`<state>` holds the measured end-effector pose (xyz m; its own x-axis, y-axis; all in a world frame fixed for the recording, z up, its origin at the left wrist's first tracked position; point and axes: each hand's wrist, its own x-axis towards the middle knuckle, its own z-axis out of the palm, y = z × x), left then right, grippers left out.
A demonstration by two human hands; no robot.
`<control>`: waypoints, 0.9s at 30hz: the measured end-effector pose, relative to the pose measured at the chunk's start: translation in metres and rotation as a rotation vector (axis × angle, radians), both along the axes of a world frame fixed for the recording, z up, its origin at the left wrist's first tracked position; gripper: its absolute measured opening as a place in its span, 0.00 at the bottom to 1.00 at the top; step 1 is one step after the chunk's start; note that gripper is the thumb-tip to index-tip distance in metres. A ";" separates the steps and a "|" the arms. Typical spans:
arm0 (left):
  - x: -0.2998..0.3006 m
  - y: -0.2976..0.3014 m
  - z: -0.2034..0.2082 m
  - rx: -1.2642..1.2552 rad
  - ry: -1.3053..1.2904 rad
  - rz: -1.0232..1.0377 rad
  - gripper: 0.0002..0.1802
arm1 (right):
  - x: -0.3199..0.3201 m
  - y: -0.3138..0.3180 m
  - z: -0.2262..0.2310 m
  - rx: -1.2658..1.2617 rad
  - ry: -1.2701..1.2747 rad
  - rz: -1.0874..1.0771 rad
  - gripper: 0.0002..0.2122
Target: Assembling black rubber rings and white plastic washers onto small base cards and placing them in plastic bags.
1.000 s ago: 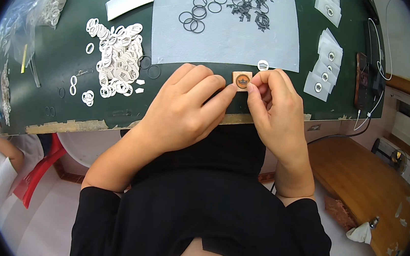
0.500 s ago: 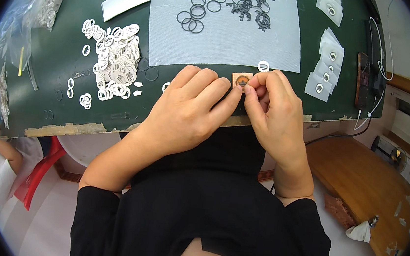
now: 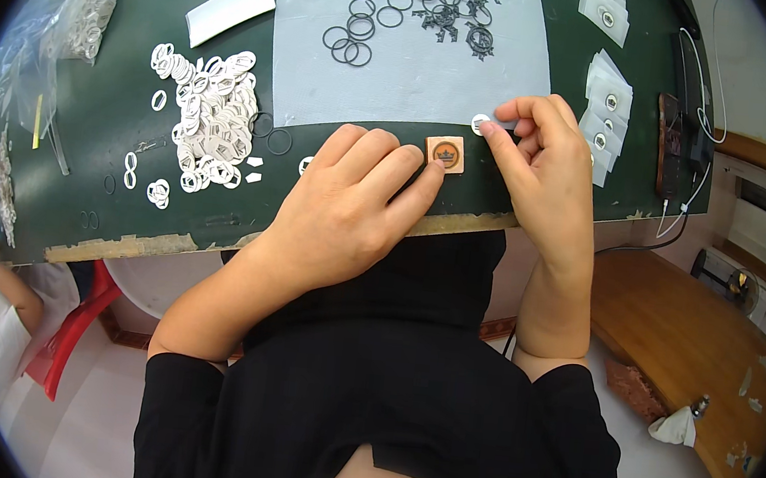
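Observation:
A small square wooden block (image 3: 455, 161) lies near the table's front edge, with a dark ring and a crown-shaped piece set in its round recess. My left hand (image 3: 345, 203) is closed, its index fingertip pressing on the block's left side; the thumb is hidden. To the right and a little beyond, my right hand (image 3: 551, 168) has thumb and index finger slightly apart at a white round piece (image 3: 479, 124). The thumb tip overlaps that piece, which lies by the grey sheet (image 3: 397, 93). Part of another white piece (image 3: 304, 166) shows beside my left knuckles.
Black rings (image 3: 360, 26) and dark crown pieces (image 3: 447, 29) lie on the sheet. Left of it are a heap of white cut-outs (image 3: 214, 121) and a white folded strip (image 3: 230, 10). Small packets (image 3: 606, 108) and a phone on a cable (image 3: 667, 146) are at right. A co-worker's arm (image 3: 14, 291) shows at left.
My right hand has left the block and moved right and away to the white round piece. My left hand stays at the block. The view has shifted slightly.

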<state>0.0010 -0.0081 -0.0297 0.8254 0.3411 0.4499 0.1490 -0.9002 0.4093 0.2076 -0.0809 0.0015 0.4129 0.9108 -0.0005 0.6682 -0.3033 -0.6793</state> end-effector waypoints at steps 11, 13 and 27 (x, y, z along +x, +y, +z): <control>0.001 0.000 0.001 -0.049 -0.034 0.003 0.24 | 0.004 0.000 -0.007 -0.026 0.096 -0.022 0.07; 0.001 0.001 0.004 -0.074 -0.044 0.003 0.24 | 0.005 -0.001 -0.009 -0.009 0.150 -0.031 0.07; 0.019 -0.006 0.038 -0.939 -0.204 0.084 0.05 | 0.006 -0.021 0.045 -0.085 0.944 0.133 0.06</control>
<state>0.0196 -0.0138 0.0083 0.7179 0.6896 0.0952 0.0446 -0.1819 0.9823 0.2140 -0.1019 0.0467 0.1018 0.9318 -0.3484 -0.1119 -0.3373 -0.9347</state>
